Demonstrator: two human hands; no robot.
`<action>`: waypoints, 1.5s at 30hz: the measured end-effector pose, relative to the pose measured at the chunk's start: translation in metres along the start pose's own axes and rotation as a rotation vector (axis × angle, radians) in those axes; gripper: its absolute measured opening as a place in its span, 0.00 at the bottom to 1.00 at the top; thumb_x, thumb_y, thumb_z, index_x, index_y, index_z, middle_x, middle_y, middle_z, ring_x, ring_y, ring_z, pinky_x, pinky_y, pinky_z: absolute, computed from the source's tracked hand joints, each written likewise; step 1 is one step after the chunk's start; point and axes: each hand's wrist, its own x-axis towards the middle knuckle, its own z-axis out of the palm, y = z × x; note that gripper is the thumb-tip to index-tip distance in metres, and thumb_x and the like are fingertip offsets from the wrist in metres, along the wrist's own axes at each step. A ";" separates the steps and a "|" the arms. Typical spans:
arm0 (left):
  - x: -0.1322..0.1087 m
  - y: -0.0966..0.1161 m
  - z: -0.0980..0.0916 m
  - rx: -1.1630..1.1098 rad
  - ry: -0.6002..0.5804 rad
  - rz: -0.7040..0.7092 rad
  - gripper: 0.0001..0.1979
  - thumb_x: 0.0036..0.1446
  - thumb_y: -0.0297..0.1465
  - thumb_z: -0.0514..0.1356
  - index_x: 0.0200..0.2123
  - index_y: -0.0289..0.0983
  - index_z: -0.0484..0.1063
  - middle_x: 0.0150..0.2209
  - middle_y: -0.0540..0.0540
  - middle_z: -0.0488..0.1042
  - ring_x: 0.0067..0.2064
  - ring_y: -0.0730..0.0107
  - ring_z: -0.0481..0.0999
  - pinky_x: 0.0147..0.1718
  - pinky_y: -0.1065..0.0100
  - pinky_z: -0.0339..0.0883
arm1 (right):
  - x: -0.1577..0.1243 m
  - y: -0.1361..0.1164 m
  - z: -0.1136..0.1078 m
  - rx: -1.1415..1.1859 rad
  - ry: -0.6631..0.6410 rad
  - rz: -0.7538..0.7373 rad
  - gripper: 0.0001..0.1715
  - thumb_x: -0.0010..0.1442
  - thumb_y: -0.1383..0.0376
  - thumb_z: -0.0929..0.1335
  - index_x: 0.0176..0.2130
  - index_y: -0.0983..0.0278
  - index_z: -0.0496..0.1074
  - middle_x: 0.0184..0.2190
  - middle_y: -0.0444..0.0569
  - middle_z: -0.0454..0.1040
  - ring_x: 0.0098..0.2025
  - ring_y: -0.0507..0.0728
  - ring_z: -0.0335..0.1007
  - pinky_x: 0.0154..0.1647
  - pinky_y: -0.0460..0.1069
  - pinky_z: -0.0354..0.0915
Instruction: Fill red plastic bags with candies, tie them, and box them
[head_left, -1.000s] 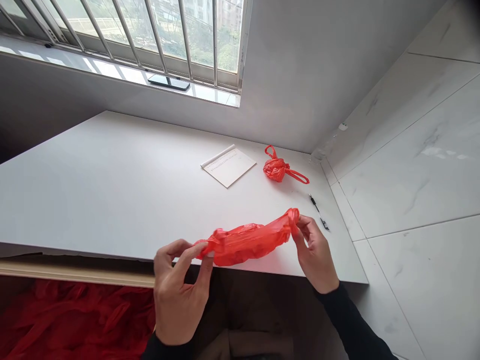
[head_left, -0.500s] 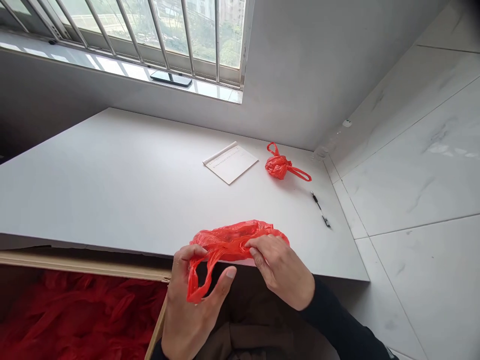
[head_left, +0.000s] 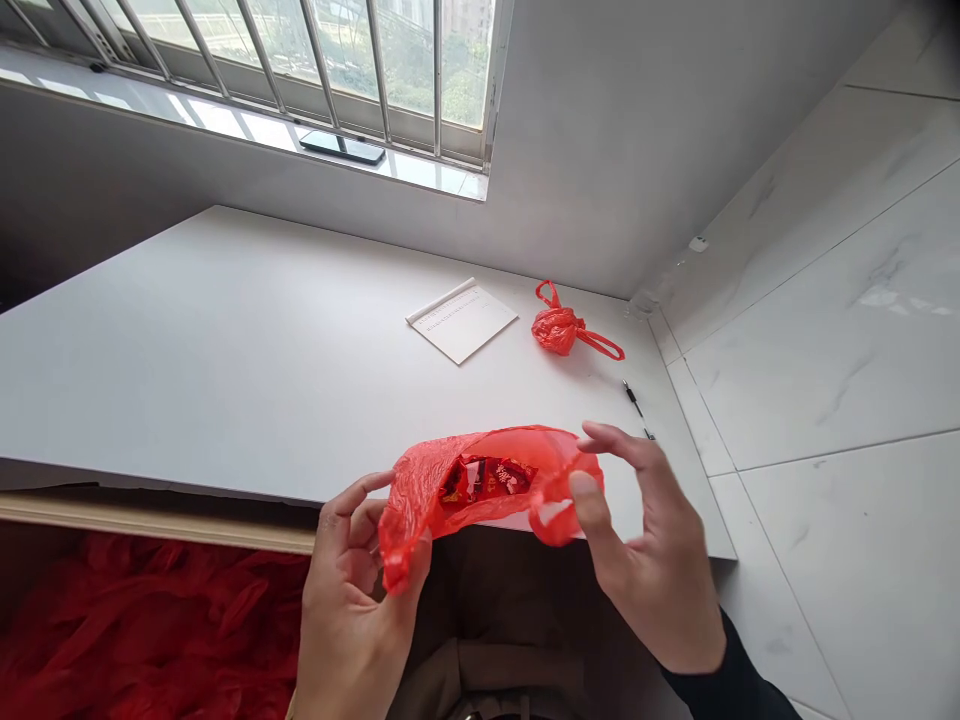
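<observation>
A red plastic bag (head_left: 416, 470) lies at the near edge of the white table, its mouth spread wide. Inside it, shiny red wrapped packets (head_left: 491, 478) with dark and gold print show through the opening. My left hand (head_left: 360, 590) grips the bag's left side and handle, thumb in front and fingers behind. At the other side, my right hand (head_left: 656, 550) has its thumb and fingers apart, the thumb touching the bag by its right handle (head_left: 555, 525).
A knotted red plastic bag (head_left: 555, 330) sits toward the back of the table (head_left: 225, 350), beside a notepad (head_left: 461, 322). A pen (head_left: 634, 398) lies to the right. Lower left, a cardboard box (head_left: 165, 520) holds red plastic bags (head_left: 150, 630). A phone (head_left: 343, 148) rests on the windowsill.
The bag's bunched mouth has been pulled open, so the packets inside now show. My right hand has moved right and its fingers have spread; my left hand has shifted slightly left.
</observation>
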 end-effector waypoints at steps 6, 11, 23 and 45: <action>0.003 -0.001 0.006 -0.015 0.060 -0.023 0.26 0.47 0.41 0.72 0.46 0.44 0.66 0.25 0.56 0.73 0.18 0.75 0.66 0.17 0.74 0.64 | 0.001 -0.020 0.013 0.167 -0.540 -0.283 0.24 0.66 0.76 0.61 0.56 0.57 0.69 0.49 0.51 0.77 0.51 0.58 0.74 0.49 0.54 0.74; -0.003 -0.002 0.004 0.067 0.080 0.020 0.14 0.53 0.43 0.68 0.35 0.41 0.70 0.27 0.53 0.72 0.25 0.72 0.70 0.23 0.73 0.68 | 0.009 0.019 0.062 -0.303 -0.721 -0.064 0.19 0.67 0.72 0.59 0.53 0.63 0.71 0.36 0.52 0.79 0.33 0.61 0.77 0.29 0.53 0.68; -0.010 -0.010 -0.005 -0.237 0.033 0.049 0.08 0.61 0.35 0.65 0.44 0.46 0.78 0.30 0.51 0.73 0.29 0.71 0.72 0.31 0.70 0.72 | 0.004 0.051 0.095 -0.329 -0.647 0.004 0.06 0.64 0.67 0.68 0.43 0.61 0.71 0.39 0.51 0.77 0.40 0.62 0.74 0.36 0.52 0.66; -0.015 -0.008 -0.006 -0.180 0.000 -0.036 0.16 0.60 0.36 0.66 0.52 0.51 0.79 0.49 0.50 0.82 0.48 0.65 0.82 0.45 0.75 0.77 | 0.014 0.033 0.074 -0.341 -0.817 -0.095 0.15 0.68 0.62 0.63 0.51 0.62 0.73 0.48 0.53 0.74 0.51 0.63 0.69 0.44 0.54 0.66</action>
